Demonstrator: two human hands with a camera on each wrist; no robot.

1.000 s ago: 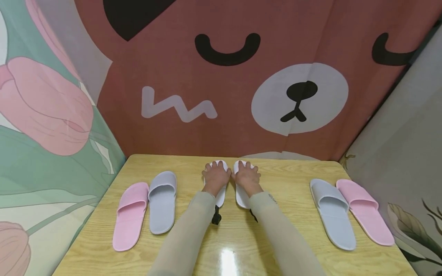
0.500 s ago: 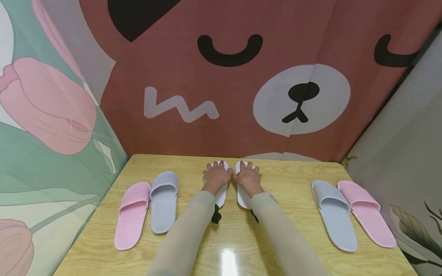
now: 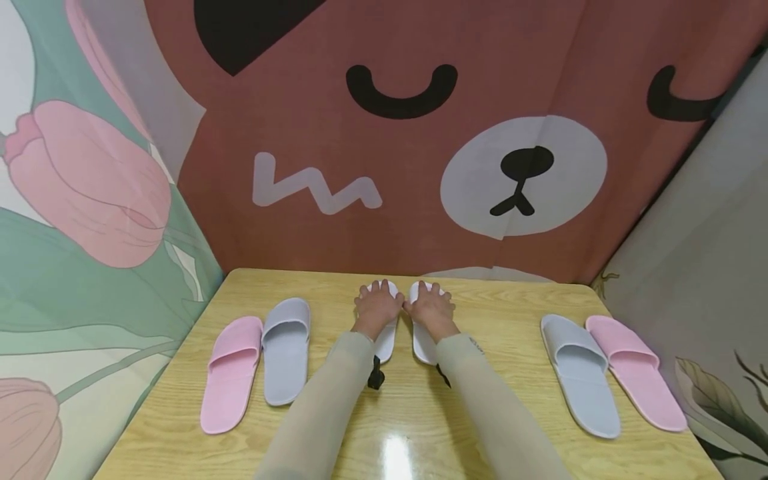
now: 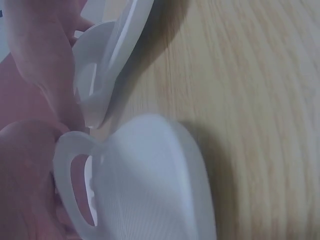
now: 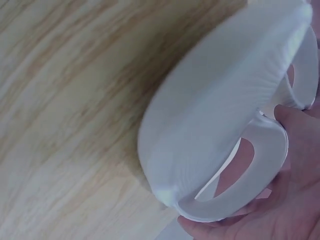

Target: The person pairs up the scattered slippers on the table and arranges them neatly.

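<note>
White slippers (image 3: 386,343), 2 of them, are side by side at the far middle of the wooden table (image 3: 510,327). I see the left hand (image 3: 378,309) and right hand (image 3: 431,311) each gripping 1, fingers spread over the strap (image 5: 265,150). Outward, 2 grey slippers (image 3: 285,363), then 2 pink slippers (image 3: 228,393), flank them.

My left hand (image 3: 379,310) is holding one white slipper (image 3: 386,346), my right hand (image 3: 431,311) a second slipper (image 3: 423,347). Grey slippers (image 3: 285,363) and pink slippers (image 3: 231,383) are lying on either side.
</note>
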